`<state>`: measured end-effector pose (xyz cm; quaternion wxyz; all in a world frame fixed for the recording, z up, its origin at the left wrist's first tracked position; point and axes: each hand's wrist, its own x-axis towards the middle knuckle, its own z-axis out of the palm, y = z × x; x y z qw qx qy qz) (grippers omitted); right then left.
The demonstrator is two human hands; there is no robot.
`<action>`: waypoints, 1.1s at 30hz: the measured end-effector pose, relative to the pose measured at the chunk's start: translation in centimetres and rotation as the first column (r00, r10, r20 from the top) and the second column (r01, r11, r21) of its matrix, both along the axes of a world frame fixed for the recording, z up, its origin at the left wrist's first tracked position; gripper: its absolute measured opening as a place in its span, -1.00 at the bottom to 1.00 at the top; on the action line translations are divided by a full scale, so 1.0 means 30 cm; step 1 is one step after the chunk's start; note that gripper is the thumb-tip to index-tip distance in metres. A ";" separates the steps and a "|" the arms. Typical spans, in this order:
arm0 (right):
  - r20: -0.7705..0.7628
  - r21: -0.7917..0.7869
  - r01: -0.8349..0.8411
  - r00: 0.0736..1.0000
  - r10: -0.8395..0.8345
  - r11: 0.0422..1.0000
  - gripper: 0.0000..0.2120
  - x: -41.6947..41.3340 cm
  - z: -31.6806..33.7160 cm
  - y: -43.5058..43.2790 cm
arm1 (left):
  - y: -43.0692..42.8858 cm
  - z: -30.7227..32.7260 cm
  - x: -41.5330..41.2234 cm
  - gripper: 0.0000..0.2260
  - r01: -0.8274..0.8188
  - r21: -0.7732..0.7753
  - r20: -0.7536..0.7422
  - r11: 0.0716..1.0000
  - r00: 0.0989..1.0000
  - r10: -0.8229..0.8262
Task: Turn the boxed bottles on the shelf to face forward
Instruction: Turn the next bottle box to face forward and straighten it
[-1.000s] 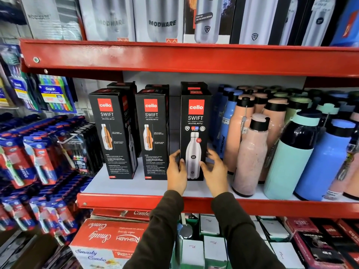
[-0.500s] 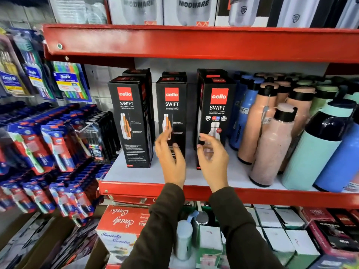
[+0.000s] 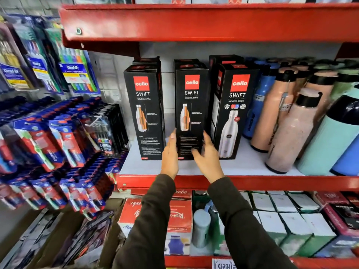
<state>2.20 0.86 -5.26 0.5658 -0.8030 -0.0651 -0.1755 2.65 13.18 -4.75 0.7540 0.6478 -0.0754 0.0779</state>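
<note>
Three black "cello SWIFT" boxes upright in a row on the white shelf (image 3: 242, 166), red lip along its front. Middle box (image 3: 191, 105) at centre frame, side panel with the small orange-and-white bottle picture turned outward. Left hand (image 3: 171, 154) flat against that box's lower left edge, at about 8 o'clock from its middle, fingers pointing up. Right hand (image 3: 207, 156) at about 5 o'clock, fingers curled over the lower right corner, blurred; contact there likely, firmness of grip impossible to tell. Hands apart, the box bracketed between them, its base on the shelf. Left box (image 3: 145, 111) at 9 o'clock of the middle one, showing the same side panel. Right box (image 3: 233, 111) at 3 o'clock, showing the large white bottle picture, angled slightly. More black boxes behind each. Bottles (image 3: 287, 121) in pink, blue and mint crowded at 3 o'clock beyond the right box. Toothbrush packs (image 3: 58, 140) hanging at 9 o'clock.
</note>
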 end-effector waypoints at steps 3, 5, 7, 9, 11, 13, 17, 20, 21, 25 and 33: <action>0.085 0.002 0.022 0.996 -0.022 1.000 -0.28 -0.015 0.005 0.002 | 0.017 0.006 -0.009 -0.49 -0.016 -0.061 0.017 0.998 1.000 0.017; 0.127 0.004 0.055 0.990 -0.055 0.998 -0.21 -0.024 0.017 0.006 | 0.023 0.016 -0.023 -0.52 -0.040 -0.092 0.017 0.995 0.999 0.042; 0.160 0.001 0.108 0.981 -0.107 0.994 -0.14 -0.029 0.030 0.009 | 0.025 0.029 -0.045 -0.53 -0.071 -0.124 0.036 0.990 0.996 0.076; 0.177 0.005 0.157 0.972 -0.155 0.988 -0.10 -0.034 0.043 0.014 | 0.027 0.038 -0.069 -0.48 -0.102 -0.145 0.066 0.984 0.991 0.112; 0.185 0.025 0.187 0.965 -0.188 0.982 -0.11 -0.039 0.052 0.017 | 0.026 0.041 -0.088 -0.44 -0.122 -0.136 0.098 0.983 0.986 0.136; 0.182 0.038 0.204 0.961 -0.208 0.978 -0.12 -0.045 0.058 0.018 | 0.027 0.038 -0.097 -0.47 -0.137 -0.113 0.137 0.984 0.979 0.152; 0.150 0.063 0.216 0.963 -0.223 0.974 -0.05 -0.054 0.060 0.005 | 0.034 0.041 -0.081 -0.64 -0.182 -0.080 0.224 0.980 0.955 0.196; 0.160 0.079 0.178 0.969 -0.189 0.981 -0.03 -0.060 0.052 -0.013 | 0.045 0.048 -0.031 -0.64 -0.197 0.041 0.231 0.980 0.956 0.183; 0.155 0.091 0.158 0.973 -0.171 0.983 -0.02 -0.062 0.049 -0.018 | 0.048 0.046 -0.012 -0.63 -0.172 0.072 0.204 0.982 0.967 0.154; 0.135 0.074 0.051 0.989 -0.061 0.996 -0.01 -0.070 0.056 -0.037 | 0.056 0.033 0.025 -0.69 -0.056 0.135 0.042 0.989 0.998 0.051; 0.132 -0.035 -0.012 0.991 0.016 0.999 -0.33 -0.053 0.041 -0.030 | 0.067 0.017 0.003 -0.84 -0.100 0.217 0.105 0.971 0.991 0.078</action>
